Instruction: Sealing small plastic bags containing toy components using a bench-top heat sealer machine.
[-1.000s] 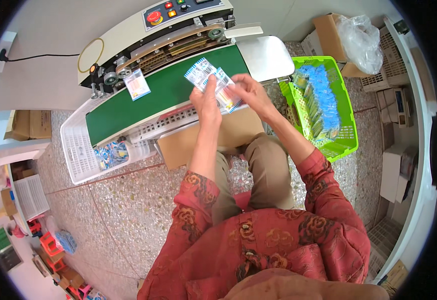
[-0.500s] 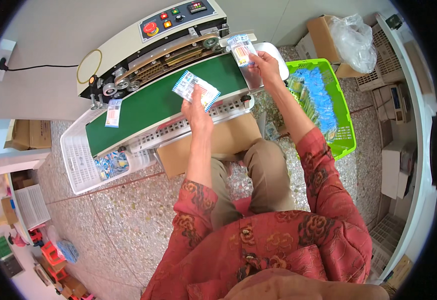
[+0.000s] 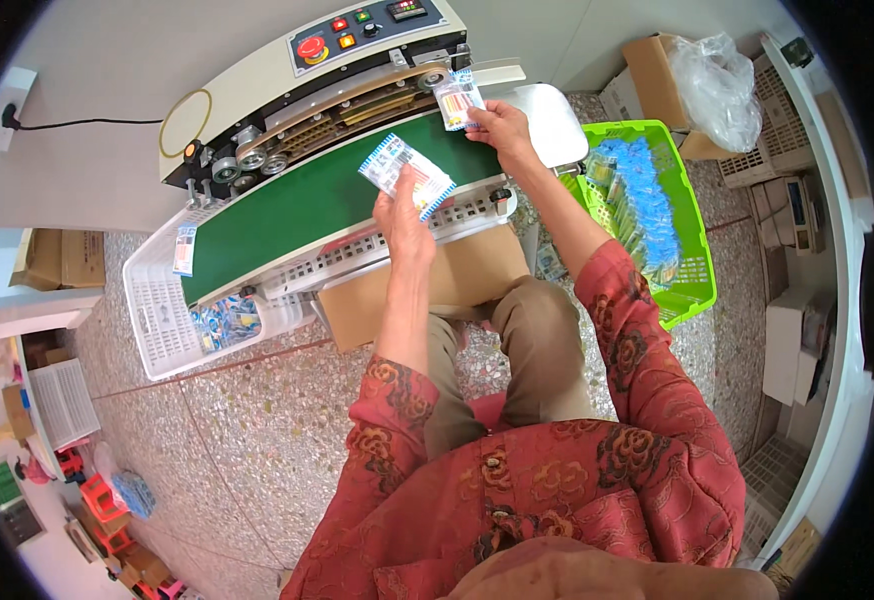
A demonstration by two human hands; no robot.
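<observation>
A band sealing machine (image 3: 287,120) with a green conveyor belt (image 3: 307,215) stands in front of me. My left hand (image 3: 406,222) pinches a clear packet (image 3: 382,163) with blue striped edges and holds it over the belt. At the belt's right end, my right hand (image 3: 502,132) grips another such packet (image 3: 456,105) by its lower right side, its top edge against the sealing rollers. A third packet (image 3: 185,250) lies at the belt's left end, over the rim of the white plastic basket (image 3: 152,325).
Several packets (image 3: 229,322) lie in that basket. On my right, a bright green basket (image 3: 699,265) holds blue-edged packets (image 3: 637,200). Behind it stands a cardboard box (image 3: 651,85) with a clear plastic bag (image 3: 717,90). Another carton (image 3: 437,275) sits below the belt by my knees.
The loose packet has travelled left to the belt's end. My right hand has moved its packet left, up to the rollers. My left hand has shifted slightly right, still holding its packet.
</observation>
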